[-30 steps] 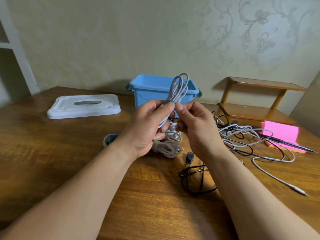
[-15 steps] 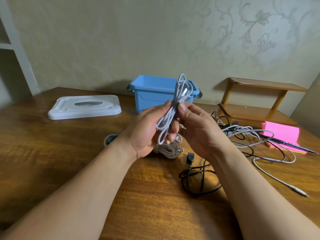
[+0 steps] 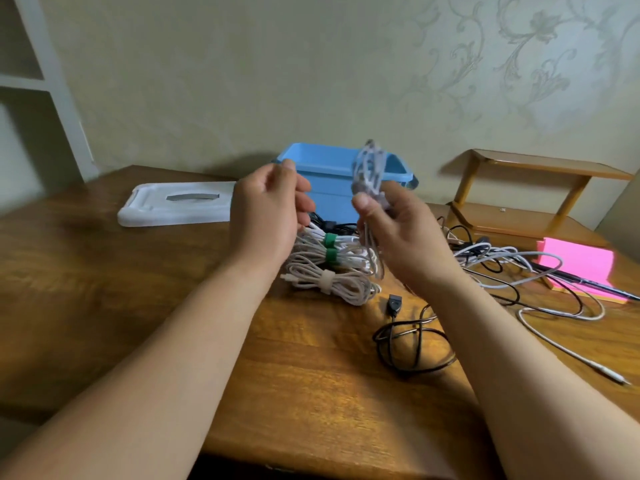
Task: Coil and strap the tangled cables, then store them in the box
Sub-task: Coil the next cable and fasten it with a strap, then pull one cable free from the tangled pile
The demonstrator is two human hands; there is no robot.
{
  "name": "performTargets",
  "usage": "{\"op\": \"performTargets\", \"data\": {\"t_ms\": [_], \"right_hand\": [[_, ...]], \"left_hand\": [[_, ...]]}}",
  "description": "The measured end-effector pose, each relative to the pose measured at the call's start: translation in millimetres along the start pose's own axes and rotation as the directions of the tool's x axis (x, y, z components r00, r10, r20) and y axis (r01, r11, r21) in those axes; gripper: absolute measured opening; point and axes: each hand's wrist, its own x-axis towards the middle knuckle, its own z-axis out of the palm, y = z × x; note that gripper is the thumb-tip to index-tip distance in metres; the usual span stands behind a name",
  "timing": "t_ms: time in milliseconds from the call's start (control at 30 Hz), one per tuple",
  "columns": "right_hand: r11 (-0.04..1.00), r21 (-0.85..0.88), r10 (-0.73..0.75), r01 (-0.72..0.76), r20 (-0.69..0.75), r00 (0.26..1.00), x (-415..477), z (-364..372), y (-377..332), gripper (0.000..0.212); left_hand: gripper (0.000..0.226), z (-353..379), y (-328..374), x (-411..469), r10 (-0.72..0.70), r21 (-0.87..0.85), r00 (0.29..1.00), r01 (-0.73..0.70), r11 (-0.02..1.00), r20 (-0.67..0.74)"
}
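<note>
wooden worktop (image 3: pixel 104 289) against a patterned wall (image 3: pixel 242 81), blue box (image 3: pixel 322 164) far back. left grip (image 3: pixel 270 216) has let go, loosely curled, empty; right grip (image 3: pixel 401 233) alone clasps the white coil (image 3: pixel 370 164).

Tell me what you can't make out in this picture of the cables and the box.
All head view:
- Inside of the blue box: hidden by its front wall and the low camera angle.
- The white coil gripped by the right hand: motion-blurred, so any strap on it is unreadable.
- The left hand: seen from behind; whether its fingers pinch anything is hidden.
- The strapped bundles: left ends covered by the left hand.
</note>
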Motion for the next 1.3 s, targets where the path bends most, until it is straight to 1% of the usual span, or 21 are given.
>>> {"op": "performTargets", "data": {"t_ms": [33, 67, 100, 167, 200, 267, 333, 367, 400, 467, 567, 667, 733, 867, 967, 1000, 1067, 1133, 1167, 1233, 1300], "right_hand": [[0.979, -0.2, -0.035, 0.038, 0.016, 0.999, 2.5, 4.5, -1.8, 0.027], [0.927, -0.369, -0.047, 0.064, 0.057, 0.997, 4.8, 10.2, -3.5, 0.029], [0.874, -0.479, -0.036, 0.086, 0.113, 0.993, 6.7, 16.0, -4.0, 0.03], [0.767, -0.62, -0.026, 0.166, 0.228, 0.973, 7.3, 26.5, -1.2, 0.029], [0.688, -0.692, -0.031, 0.219, 0.274, 0.961, 6.9, 29.5, 2.4, 0.032], [0.523, -0.8, -0.018, 0.293, 0.334, 0.943, 6.6, 31.0, 5.6, 0.048], [0.431, -0.845, 0.033, 0.317, 0.366, 0.93, 9.0, 31.7, 2.6, 0.061], [0.416, -0.853, 0.082, 0.316, 0.381, 0.921, 10.3, 32.4, 0.7, 0.065], [0.423, -0.853, 0.14, 0.306, 0.395, 0.908, 11.3, 32.5, -1.7, 0.067], [0.494, -0.83, 0.216, 0.258, 0.404, 0.889, 11.3, 27.5, -7.8, 0.072], [0.632, -0.755, 0.18, 0.174, 0.362, 0.914, 6.1, 9.8, -16.4, 0.072], [0.708, -0.702, 0.111, 0.075, 0.217, 0.97, -2.1, -11.2, -14.7, 0.064], [0.75, -0.661, 0.128, 0.009, 0.158, 0.979, -9.6, -22.8, -11.8, 0.059], [0.745, -0.667, 0.146, -0.014, 0.142, 0.979, -30.9, -40.7, -9.3, 0.054], [0.75, -0.662, 0.147, -0.009, 0.153, 0.977, -46.5, -53.4, -14.1, 0.041], [0.756, -0.655, 0.153, -0.006, 0.167, 0.974, -51.2, -57.3, -15.4, 0.034], [0.765, -0.644, 0.195, -0.018, 0.205, 0.959, -60.0, -63.9, -18.3, 0.021], [0.761, -0.648, 0.244, -0.023, 0.255, 0.936, -67.4, -67.2, -20.3, 0.018], [0.758, -0.652, 0.275, -0.028, 0.281, 0.92, -71.2, -67.1, -21.5, 0.021], [0.758, -0.651, 0.321, -0.046, 0.311, 0.895, -79.2, -65.1, -22.2, 0.028], [0.771, -0.632, 0.346, -0.079, 0.312, 0.885, -85.0, -65.9, -20.9, 0.027]], "left_hand": [[0.04, -2.1, 3.0, 1.4, -0.02, -0.005, 1.0, 0.02, 1.0, -0.002], [0.04, -4.4, 4.8, 2.6, -0.04, -0.008, 0.999, 0.04, 0.999, -0.003], [0.039, -7.3, 6.8, 3.2, -0.055, -0.011, 0.998, 0.055, 0.998, -0.005], [0.04, -16.0, 9.1, 3.7, -0.06, 0.021, 0.998, 0.06, 0.998, 0.001], [0.04, -21.3, 9.6, 3.4, -0.057, 0.048, 0.998, 0.056, 0.997, 0.017], [0.04, -32.6, 10.3, 1.4, -0.06, 0.097, 0.997, 0.055, 0.994, 0.051], [0.04, -41.8, 10.3, -1.5, -0.071, 0.162, 0.994, 0.057, 0.985, 0.082], [0.039, -44.6, 10.2, -3.4, -0.075, 0.199, 0.993, 0.055, 0.979, 0.095], [0.039, -46.8, 9.8, -5.4, -0.08, 0.229, 0.991, 0.054, 0.972, 0.106], [0.037, -49.3, 9.3, -8.3, -0.093, 0.261, 0.988, 0.059, 0.964, 0.12], [0.037, -52.9, 9.2, -11.0, -0.101, 0.262, 0.987, 0.065, 0.963, 0.127], [0.037, -53.0, 13.5, -16.2, -0.102, 0.263, 0.987, 0.066, 0.963, 0.124], [0.037, -50.1, 16.6, -22.6, -0.097, 0.27, 0.985, 0.055, 0.961, 0.144], [0.037, -34.8, 18.4, -41.9, -0.088, 0.3, 0.967, 0.012, 0.954, 0.24], [0.035, -19.9, 16.7, -58.8, -0.139, 0.318, 0.926, 0.021, 0.948, 0.352], [0.034, -16.4, 15.5, -64.0, -0.152, 0.343, 0.899, 0.002, 0.939, 0.41], [0.032, -10.8, 11.7, -74.3, -0.172, 0.432, 0.818, -0.102, 0.896, 0.549], [0.031, -5.0, 5.9, -85.8, -0.209, 0.526, 0.721, -0.245, 0.814, 0.661], [0.025, -0.6, 2.5, -91.2, -0.211, 0.549, 0.691, -0.312, 0.775, 0.691], [0.017, 5.8, -1.6, -97.8, -0.16, 0.552, 0.685, -0.402, 0.73, 0.71], [0.02, 6.3, -0.2, -97.1, -0.153, 0.551, 0.701, -0.387, 0.74, 0.697]]}}
